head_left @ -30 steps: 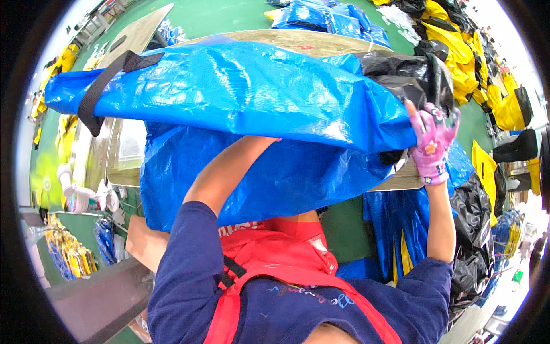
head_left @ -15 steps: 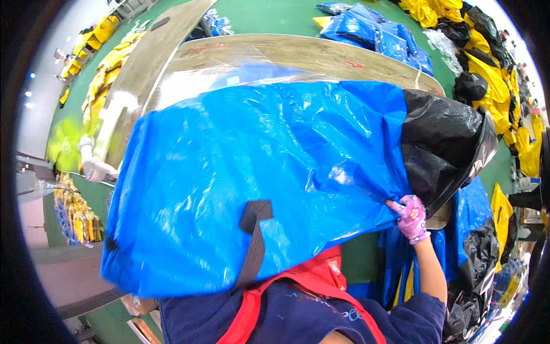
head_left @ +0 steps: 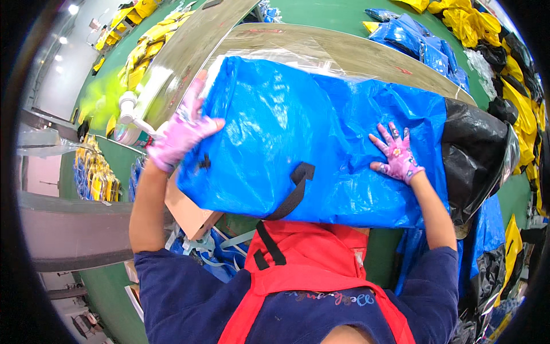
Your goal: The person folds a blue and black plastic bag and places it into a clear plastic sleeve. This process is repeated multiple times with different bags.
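Note:
A large blue plastic bag [head_left: 269, 120] lies across the table in front of me. Its right end is a black section [head_left: 472, 152], and a black webbing strap [head_left: 295, 192] hangs at its near side. My left hand [head_left: 184, 129], in a pink glove, is at the bag's left end with fingers spread and the thumb over its edge. On the right part of the blue surface rests my right hand [head_left: 396, 153], in a pink flowered glove, palm down and fingers apart. Clear plastic sheets [head_left: 289, 56] stick out under the bag's far edge.
Beyond the bag shows the wooden tabletop [head_left: 344, 49]. Past it lies a pile of blue packages [head_left: 415, 40]; yellow and black bags [head_left: 518, 117] are heaped at right. A blurred green fan [head_left: 104, 98] stands at left, near a cardboard box [head_left: 189, 209].
The bag's left end has shifted away from me and lies flatter. My left hand has come into view there. My right hand has let go of the near edge and flattened on top.

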Demonstrator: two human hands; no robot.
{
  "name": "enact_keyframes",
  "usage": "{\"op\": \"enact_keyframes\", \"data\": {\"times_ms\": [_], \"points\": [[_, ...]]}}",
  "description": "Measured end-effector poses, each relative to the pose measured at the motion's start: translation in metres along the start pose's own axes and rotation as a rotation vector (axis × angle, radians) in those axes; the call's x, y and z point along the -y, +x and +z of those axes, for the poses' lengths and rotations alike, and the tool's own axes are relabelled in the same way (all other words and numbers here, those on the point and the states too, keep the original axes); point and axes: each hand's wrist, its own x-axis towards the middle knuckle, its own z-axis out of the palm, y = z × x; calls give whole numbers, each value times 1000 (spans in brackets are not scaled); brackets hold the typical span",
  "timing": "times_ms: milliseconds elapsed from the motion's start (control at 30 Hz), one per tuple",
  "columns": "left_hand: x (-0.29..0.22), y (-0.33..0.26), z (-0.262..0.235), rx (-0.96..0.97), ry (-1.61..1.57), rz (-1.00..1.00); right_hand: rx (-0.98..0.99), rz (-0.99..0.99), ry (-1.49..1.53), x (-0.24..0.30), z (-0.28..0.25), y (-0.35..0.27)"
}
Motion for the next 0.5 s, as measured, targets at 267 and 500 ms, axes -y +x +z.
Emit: {"op": "enact_keyframes", "data": {"times_ms": [267, 500], "points": [[148, -32, 29, -506, 1015, 429, 2, 51, 97, -3, 12, -1], [176, 110, 80, -121, 1089, 509, -28, -163, -41, -64, -18, 10]]}}
